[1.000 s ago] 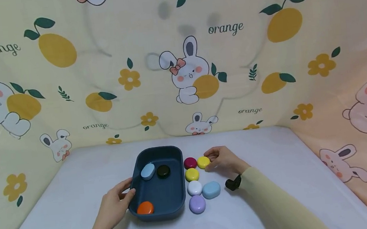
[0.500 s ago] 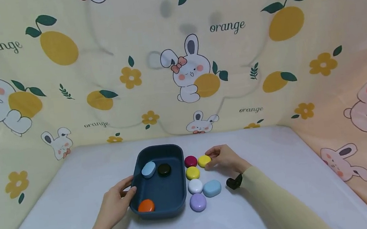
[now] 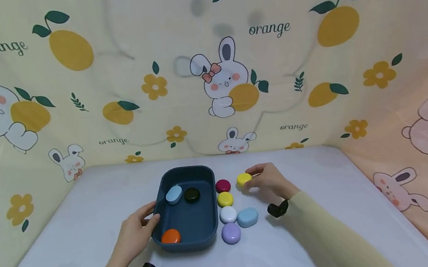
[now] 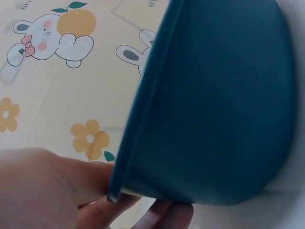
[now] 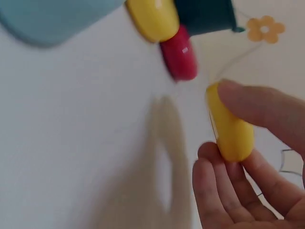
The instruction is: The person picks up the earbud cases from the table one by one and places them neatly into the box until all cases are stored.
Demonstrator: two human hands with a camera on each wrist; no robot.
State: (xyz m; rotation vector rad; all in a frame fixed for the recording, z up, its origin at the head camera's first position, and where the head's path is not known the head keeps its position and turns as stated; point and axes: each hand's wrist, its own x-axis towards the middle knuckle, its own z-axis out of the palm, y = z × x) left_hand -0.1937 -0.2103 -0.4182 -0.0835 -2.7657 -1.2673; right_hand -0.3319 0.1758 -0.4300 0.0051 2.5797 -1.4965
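My right hand (image 3: 271,181) pinches a smooth yellow pebble-shaped piece (image 5: 231,124) between thumb and fingers, holding it above the white table with its shadow below. At the left, my left hand (image 3: 135,234) grips the side of a dark blue rectangular tub (image 3: 187,223), thumb at the rim and fingers against the outer wall. Inside the tub lie a light blue oval piece (image 3: 174,195), a black round piece (image 3: 192,195) and an orange piece (image 3: 171,236). Nearest to the held piece on the table is a dark red one (image 3: 223,186).
Along the tub's right side sit a second yellow piece (image 3: 225,199), a white piece (image 3: 228,214) and a purple piece (image 3: 231,233). A light blue oval piece (image 3: 248,217) lies right of the white one. A patterned curtain (image 3: 180,111) stands behind the table.
My right hand has raised the yellow piece off the table and shifted it slightly right, away from the dark red one. The left hand keeps its grip on the tub.
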